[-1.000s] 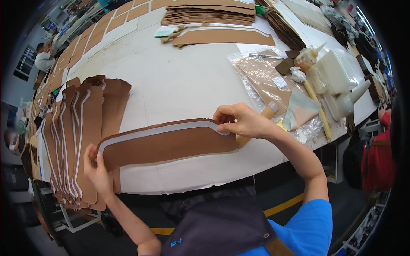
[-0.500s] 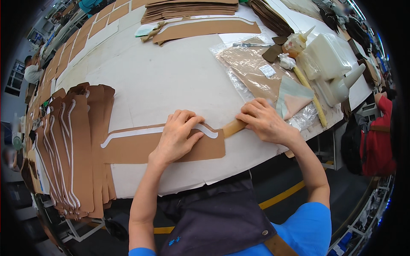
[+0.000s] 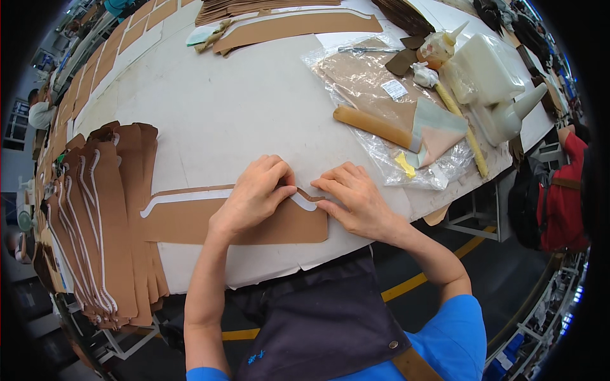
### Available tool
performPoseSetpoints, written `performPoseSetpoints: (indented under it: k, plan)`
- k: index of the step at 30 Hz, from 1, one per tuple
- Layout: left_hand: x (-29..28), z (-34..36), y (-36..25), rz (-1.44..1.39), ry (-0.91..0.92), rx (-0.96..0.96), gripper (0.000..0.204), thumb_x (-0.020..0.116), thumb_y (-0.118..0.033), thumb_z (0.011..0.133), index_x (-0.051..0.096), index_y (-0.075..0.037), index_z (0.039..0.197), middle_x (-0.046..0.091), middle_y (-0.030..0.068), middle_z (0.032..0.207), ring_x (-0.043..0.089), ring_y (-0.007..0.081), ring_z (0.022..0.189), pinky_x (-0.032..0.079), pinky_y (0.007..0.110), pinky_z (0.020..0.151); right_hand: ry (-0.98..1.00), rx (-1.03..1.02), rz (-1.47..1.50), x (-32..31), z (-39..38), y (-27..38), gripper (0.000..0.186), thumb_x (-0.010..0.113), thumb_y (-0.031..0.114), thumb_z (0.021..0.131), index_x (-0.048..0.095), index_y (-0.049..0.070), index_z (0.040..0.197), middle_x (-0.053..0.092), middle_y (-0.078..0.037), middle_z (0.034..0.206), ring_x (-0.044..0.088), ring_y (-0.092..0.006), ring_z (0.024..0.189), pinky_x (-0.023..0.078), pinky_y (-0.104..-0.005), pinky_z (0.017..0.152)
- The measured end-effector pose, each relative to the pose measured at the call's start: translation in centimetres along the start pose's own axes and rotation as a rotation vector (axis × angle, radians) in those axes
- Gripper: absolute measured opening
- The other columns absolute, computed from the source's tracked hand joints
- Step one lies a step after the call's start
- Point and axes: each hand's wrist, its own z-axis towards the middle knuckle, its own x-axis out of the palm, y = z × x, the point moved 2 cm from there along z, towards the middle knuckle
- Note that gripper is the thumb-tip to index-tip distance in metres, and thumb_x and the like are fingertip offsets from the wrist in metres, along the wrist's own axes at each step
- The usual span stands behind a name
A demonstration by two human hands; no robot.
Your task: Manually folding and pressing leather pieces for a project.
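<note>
A flat brown leather-like panel (image 3: 267,230) lies in front of me, a white strip (image 3: 190,199) running along its far edge. My left hand (image 3: 257,190) is closed over the strip, thumb and fingers pinching the panel's far edge where it curves. At the right end, my right hand (image 3: 356,200) has its thumb and fingertips closed on the panel's edge by the corner. A tan tool with a flat, rounded handle (image 3: 375,127) rests on a clear plastic bag beyond the right hand, its other end partly covered by a pale green and pink cloth.
Overlapping brown panels with white strips (image 3: 101,222) are stacked at the left. Another such panel (image 3: 298,32) lies at the far side. To the right are a nozzle bottle (image 3: 438,49), a white plastic jug (image 3: 486,70) and a yellow stick (image 3: 452,105).
My right hand has put the tan tool down on the plastic bag and moved left to the panel's right corner. The left hand stays on the strip. The view has shifted slightly.
</note>
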Motion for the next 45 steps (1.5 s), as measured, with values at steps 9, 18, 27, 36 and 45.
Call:
performPoseSetpoints:
  k: [9,18,27,36,45]
  plan:
    - [2.7,-0.4,-1.3,0.108,-0.339,0.173,0.019,0.078,-0.004,0.088,0.066,-0.002,0.103,0.066,0.0095,0.107,0.062,0.0295,0.106,0.052,0.042,0.089,-0.072,0.183,-0.078,0.0,-0.8,-0.7,0.008,0.075,0.008,0.088,0.071,0.008,0.094,0.065,-0.003,0.097,0.056,-0.0261,0.103,0.039,-0.0420,0.088]
    - [5.9,-2.5,-2.2,0.403,-0.365,0.320,0.033,0.080,-0.006,0.083,0.073,-0.003,0.115,0.070,0.0073,0.118,0.067,0.0275,0.111,0.056,0.040,0.089,-0.076,0.221,-0.052,0.2,-0.6,-1.0,0.012,0.079,0.004,0.084,0.075,0.010,0.094,0.065,-0.001,0.097,0.056,-0.0234,0.105,0.038,-0.0400,0.091]
    - [5.6,-1.6,-2.0,0.312,-0.347,0.265,0.033,0.077,-0.004,0.083,0.072,-0.003,0.116,0.067,0.0077,0.117,0.065,0.0280,0.110,0.056,0.041,0.092,-0.115,0.140,0.010,0.3,-1.2,-1.9,0.012,0.076,0.003,0.084,0.081,0.011,0.093,0.068,0.002,0.097,0.058,-0.0217,0.102,0.037,-0.0393,0.088]
    - [5.3,-1.4,-1.9,0.371,-0.299,0.321,0.041,0.076,-0.003,0.077,0.075,-0.006,0.118,0.067,0.0060,0.113,0.065,0.0260,0.108,0.058,0.041,0.089,-0.062,-0.357,-0.314,-0.2,-1.7,-3.1,0.029,0.070,0.007,0.080,0.077,0.003,0.109,0.065,-0.009,0.108,0.061,-0.0288,0.111,0.044,-0.0453,0.093]
    - [5.3,-2.8,-1.5,0.414,-0.329,0.364,0.038,0.074,-0.002,0.076,0.076,-0.003,0.114,0.070,0.0081,0.122,0.068,0.0266,0.113,0.061,0.039,0.089,-0.026,-0.068,-0.026,-1.1,-1.0,-2.7,0.031,0.069,0.001,0.081,0.076,0.004,0.111,0.065,-0.008,0.108,0.059,-0.0277,0.107,0.042,-0.0436,0.090]
